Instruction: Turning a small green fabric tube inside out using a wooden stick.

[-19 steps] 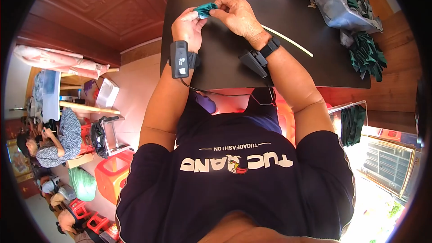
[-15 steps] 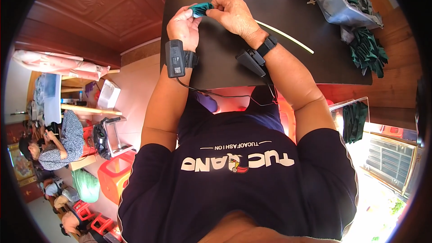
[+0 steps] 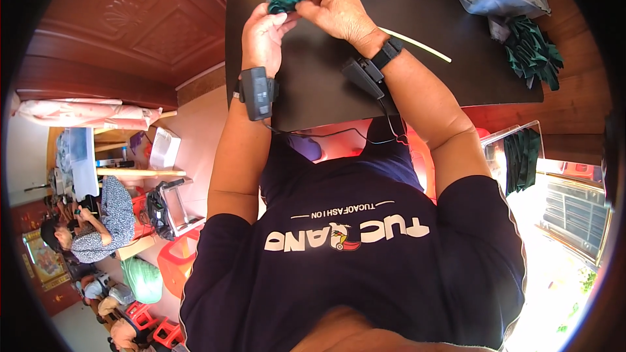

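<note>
A small piece of dark green gathered fabric [image 3: 284,4] is held over the far part of the black table [image 3: 313,85]. My left hand [image 3: 263,34] pinches it from the left, thumb on the near side. My right hand [image 3: 339,12] grips its right end between thumb and fingertips. A short whitish tip pokes up beside the cloth at the left fingertips; what it belongs to is unclear. On the table, a thin pale yellowish strip [image 3: 420,47] runs from behind my right wrist toward the right. Both wrists wear black strapped devices.
A translucent plastic bin [image 3: 482,0] full of dark green cloth stands at the table's far right. Beside it, a bundle of green fabric strips [image 3: 533,55] lies at the right edge. More green strips [image 3: 521,160] hang nearer me. Other people sit among red stools at the left.
The green fabric has been turned and looks more bunched between my fingers, and the whitish tip now shows above it. The whole view has shifted slightly.
</note>
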The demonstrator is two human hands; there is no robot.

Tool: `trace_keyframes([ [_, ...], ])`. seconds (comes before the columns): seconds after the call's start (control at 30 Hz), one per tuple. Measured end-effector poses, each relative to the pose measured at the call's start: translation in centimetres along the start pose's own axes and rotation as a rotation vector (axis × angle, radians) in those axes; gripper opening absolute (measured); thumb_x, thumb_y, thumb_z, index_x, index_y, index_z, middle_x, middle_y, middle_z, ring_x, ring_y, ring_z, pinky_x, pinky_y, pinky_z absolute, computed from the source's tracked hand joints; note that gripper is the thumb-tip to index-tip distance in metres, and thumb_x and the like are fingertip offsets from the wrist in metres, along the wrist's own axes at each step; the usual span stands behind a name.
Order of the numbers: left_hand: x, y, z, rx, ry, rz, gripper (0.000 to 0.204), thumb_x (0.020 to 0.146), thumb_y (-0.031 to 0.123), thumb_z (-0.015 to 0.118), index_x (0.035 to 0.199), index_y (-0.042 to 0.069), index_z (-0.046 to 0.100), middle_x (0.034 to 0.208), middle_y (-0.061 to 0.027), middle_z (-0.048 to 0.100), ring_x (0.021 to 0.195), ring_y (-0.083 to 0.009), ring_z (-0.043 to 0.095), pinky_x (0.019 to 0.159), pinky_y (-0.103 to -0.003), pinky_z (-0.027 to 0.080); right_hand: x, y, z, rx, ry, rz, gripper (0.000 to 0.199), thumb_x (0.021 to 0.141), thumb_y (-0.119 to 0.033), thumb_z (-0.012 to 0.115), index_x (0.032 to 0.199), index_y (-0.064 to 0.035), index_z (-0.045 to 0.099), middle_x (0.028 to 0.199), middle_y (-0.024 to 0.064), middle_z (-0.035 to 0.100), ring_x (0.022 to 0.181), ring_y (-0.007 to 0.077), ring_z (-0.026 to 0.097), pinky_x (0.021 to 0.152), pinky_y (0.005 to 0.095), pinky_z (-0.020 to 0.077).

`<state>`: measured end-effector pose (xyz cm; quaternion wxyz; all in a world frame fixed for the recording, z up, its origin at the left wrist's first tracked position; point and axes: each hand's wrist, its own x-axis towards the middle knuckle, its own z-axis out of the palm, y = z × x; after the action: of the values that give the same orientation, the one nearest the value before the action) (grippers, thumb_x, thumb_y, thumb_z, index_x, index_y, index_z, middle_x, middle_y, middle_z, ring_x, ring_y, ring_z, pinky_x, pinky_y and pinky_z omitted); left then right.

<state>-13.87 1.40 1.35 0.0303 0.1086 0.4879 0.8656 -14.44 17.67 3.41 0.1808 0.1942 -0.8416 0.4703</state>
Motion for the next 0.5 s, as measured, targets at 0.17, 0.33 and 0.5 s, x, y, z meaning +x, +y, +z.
trace_keyframes([
  [0.17,-0.1,0.0,0.0,0.031,0.159,0.072,0.009,0.081,0.002,0.050,0.091,0.002,0.051,0.080,-0.0090,0.060,0.063,-0.0211,0.060,0.059,-0.031,0.048,-0.3,-1.2,0.5,-0.022,-0.075,-0.108,0.016,0.074,-0.019,0.062,0.080,-0.0041,0.060,0.062,0.0094,0.057,0.056,0.0208,0.056,0.056,0.0316,0.0450],
  [0.33,-0.4,0.4,0.8,0.049,0.318,0.147,0.018,0.083,0.002,0.044,0.098,0.002,0.054,0.081,-0.0101,0.059,0.063,-0.0208,0.058,0.058,-0.032,0.049,-0.9,-1.8,0.8,-0.019,-0.142,-0.093,0.017,0.070,-0.025,0.060,0.075,-0.0088,0.061,0.066,0.0087,0.062,0.065,0.0299,0.061,0.061,0.0383,0.0485],
  [0.5,0.2,-0.3,-1.0,0.037,0.205,0.084,0.021,0.083,0.003,0.042,0.100,0.001,0.054,0.087,-0.0120,0.059,0.069,-0.0221,0.058,0.063,-0.033,0.049,-0.9,-2.0,0.6,-0.058,-0.109,-0.100,0.017,0.070,-0.025,0.060,0.075,-0.0086,0.061,0.067,0.0092,0.062,0.066,0.0313,0.061,0.061,0.0397,0.0484],
])
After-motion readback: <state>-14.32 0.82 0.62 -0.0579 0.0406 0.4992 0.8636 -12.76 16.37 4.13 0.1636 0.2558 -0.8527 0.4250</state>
